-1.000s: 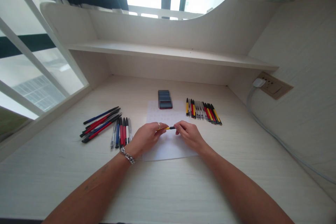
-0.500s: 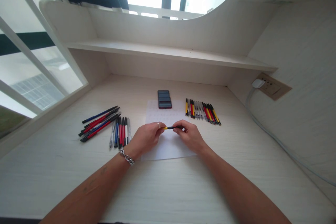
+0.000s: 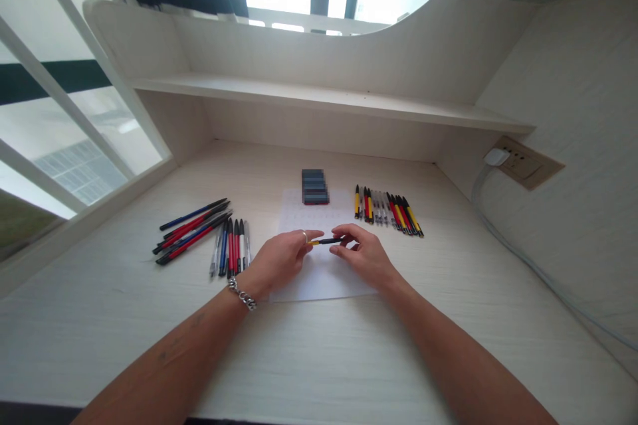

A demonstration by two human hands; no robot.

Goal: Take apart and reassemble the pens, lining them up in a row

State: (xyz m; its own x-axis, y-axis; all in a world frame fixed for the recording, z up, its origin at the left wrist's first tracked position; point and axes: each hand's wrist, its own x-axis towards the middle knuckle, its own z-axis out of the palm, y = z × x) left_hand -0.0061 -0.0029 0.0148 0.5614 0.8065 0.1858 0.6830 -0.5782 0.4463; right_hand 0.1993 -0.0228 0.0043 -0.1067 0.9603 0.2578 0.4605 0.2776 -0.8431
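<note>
A yellow-and-black pen [image 3: 327, 240] lies level between my hands, above the white paper. My left hand [image 3: 282, 257] is closed on its yellow end, with the index finger stretched out above it. My right hand [image 3: 363, 252] is around the black end, its thumb and index fingertip apart with the pen visible between them. Whether another right finger touches the pen, I cannot tell. Under both hands is the paper sheet [image 3: 319, 285], with faint marks on its upper part.
A dark, blurred block [image 3: 315, 187] sits at the paper's top edge. Left of my hands are a pile of pens [image 3: 194, 229] and a row of pens [image 3: 233, 249]. Another pen row [image 3: 389, 209] lies at the right. A white plug [image 3: 497, 157] with a cable is in the wall socket.
My right thumb and index finger have spread apart, showing more of the pen's black end. My left index finger has stretched out. The view has shifted slightly.
</note>
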